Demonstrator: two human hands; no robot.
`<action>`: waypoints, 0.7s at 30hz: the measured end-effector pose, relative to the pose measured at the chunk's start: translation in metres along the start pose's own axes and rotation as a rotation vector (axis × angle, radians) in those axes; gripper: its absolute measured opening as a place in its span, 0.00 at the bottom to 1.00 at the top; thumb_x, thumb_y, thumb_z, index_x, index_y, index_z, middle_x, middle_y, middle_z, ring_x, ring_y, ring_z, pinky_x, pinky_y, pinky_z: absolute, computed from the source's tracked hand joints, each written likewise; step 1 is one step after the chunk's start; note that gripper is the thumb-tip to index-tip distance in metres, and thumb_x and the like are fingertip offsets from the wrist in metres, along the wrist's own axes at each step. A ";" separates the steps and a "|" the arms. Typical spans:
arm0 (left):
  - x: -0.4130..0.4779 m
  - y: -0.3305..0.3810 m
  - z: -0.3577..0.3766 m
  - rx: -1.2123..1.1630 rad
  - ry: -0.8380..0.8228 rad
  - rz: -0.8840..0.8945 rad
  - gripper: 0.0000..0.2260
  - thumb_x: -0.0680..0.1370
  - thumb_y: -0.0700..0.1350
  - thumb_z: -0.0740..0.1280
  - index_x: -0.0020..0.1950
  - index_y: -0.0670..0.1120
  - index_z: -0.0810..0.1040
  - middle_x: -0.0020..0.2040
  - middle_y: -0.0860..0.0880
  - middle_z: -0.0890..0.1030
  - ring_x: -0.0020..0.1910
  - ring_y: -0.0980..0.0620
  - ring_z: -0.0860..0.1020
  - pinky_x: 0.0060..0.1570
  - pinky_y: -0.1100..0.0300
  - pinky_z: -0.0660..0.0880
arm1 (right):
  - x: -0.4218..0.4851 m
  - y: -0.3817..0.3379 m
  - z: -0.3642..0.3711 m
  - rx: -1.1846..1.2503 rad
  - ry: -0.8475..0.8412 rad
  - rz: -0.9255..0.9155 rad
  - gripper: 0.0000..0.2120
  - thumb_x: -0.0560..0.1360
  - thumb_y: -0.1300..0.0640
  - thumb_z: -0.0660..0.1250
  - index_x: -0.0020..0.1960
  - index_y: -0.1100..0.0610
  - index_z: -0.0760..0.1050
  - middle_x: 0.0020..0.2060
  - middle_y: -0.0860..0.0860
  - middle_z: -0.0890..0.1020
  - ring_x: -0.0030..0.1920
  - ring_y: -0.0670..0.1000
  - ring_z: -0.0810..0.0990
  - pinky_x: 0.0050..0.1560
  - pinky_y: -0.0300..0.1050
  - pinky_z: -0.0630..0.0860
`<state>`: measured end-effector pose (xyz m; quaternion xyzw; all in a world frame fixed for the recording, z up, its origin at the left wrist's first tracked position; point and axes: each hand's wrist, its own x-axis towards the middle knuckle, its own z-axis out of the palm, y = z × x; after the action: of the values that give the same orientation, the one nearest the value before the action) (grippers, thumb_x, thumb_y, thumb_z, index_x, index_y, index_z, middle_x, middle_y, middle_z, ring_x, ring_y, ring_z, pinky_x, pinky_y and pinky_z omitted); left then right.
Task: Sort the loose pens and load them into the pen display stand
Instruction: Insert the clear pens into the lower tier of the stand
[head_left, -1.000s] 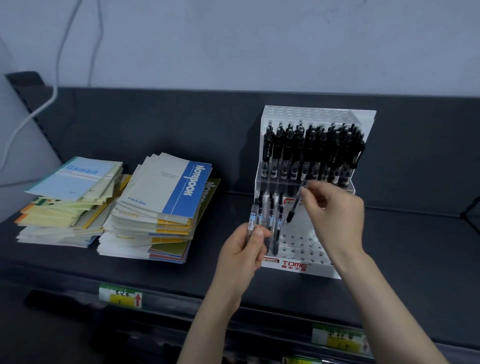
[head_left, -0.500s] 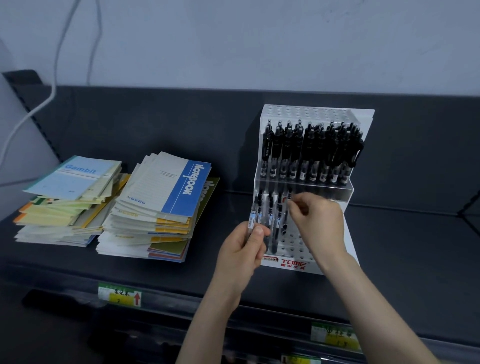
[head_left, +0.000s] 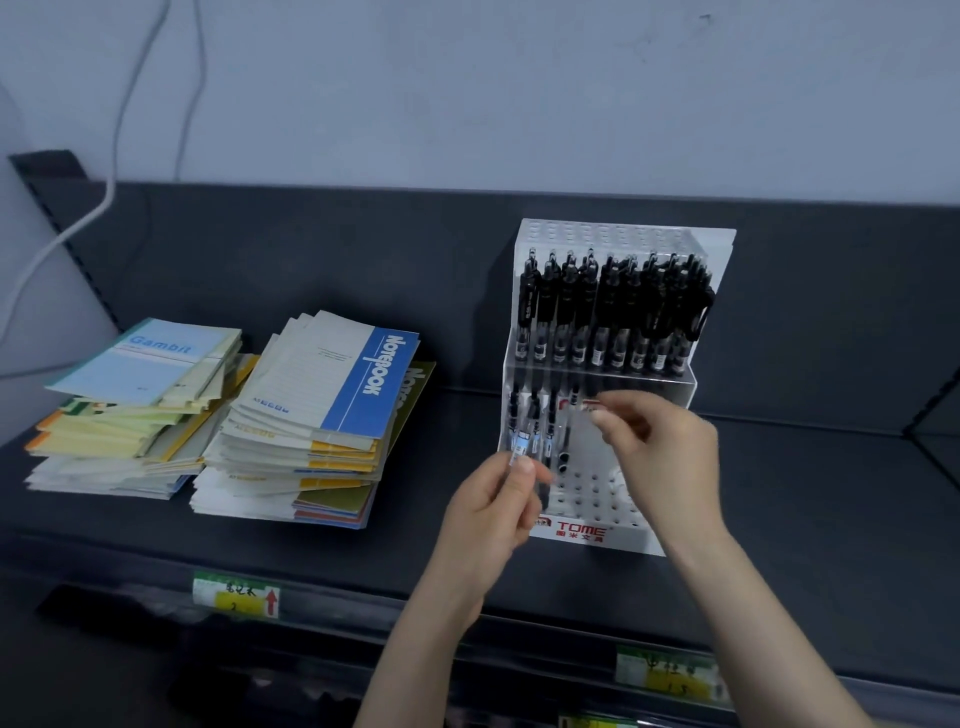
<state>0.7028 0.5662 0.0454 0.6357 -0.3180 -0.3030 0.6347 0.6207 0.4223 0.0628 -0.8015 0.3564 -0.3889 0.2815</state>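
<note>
Left hand (head_left: 485, 514), pens (head_left: 522, 441) at stand (head_left: 623, 234) corner

The left hand (head_left: 485, 512) and right hand (head_left: 660, 452) were bare; the left forearm (head_left: 415, 649) and right forearm (head_left: 753, 623) were uncovered too.

"TOME" on pen display stand (head_left: 582, 531); "NOTEBOOK", "Gambit" on notebook covers (head_left: 332, 374).

stand (head_left: 711, 249) — clear glossy plastic | pens (head_left: 613, 312) — black plastic | notebooks (head_left: 332, 374) paper | shelf (head_left: 260, 270) matt dark
</note>
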 end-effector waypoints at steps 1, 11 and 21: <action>0.000 0.000 0.001 0.001 -0.010 0.000 0.13 0.83 0.47 0.56 0.47 0.45 0.78 0.31 0.49 0.70 0.26 0.59 0.65 0.25 0.71 0.62 | -0.005 -0.005 -0.005 0.093 -0.042 0.046 0.06 0.72 0.55 0.72 0.49 0.50 0.83 0.37 0.43 0.84 0.39 0.44 0.82 0.46 0.41 0.78; 0.002 -0.002 0.014 0.066 -0.141 -0.016 0.15 0.83 0.49 0.56 0.45 0.45 0.77 0.30 0.52 0.70 0.27 0.60 0.67 0.27 0.71 0.64 | -0.024 -0.022 -0.016 0.457 -0.254 0.227 0.04 0.69 0.62 0.75 0.39 0.55 0.80 0.31 0.52 0.82 0.33 0.44 0.79 0.40 0.38 0.77; 0.006 -0.024 -0.011 0.510 0.017 -0.050 0.07 0.78 0.53 0.66 0.44 0.52 0.79 0.37 0.54 0.82 0.32 0.60 0.78 0.37 0.66 0.76 | 0.001 -0.024 -0.031 0.511 0.277 0.162 0.08 0.70 0.60 0.74 0.47 0.49 0.81 0.32 0.45 0.84 0.37 0.43 0.83 0.47 0.36 0.79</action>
<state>0.7156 0.5681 0.0221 0.7854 -0.3630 -0.2232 0.4490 0.6039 0.4303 0.0972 -0.6129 0.3450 -0.5479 0.4528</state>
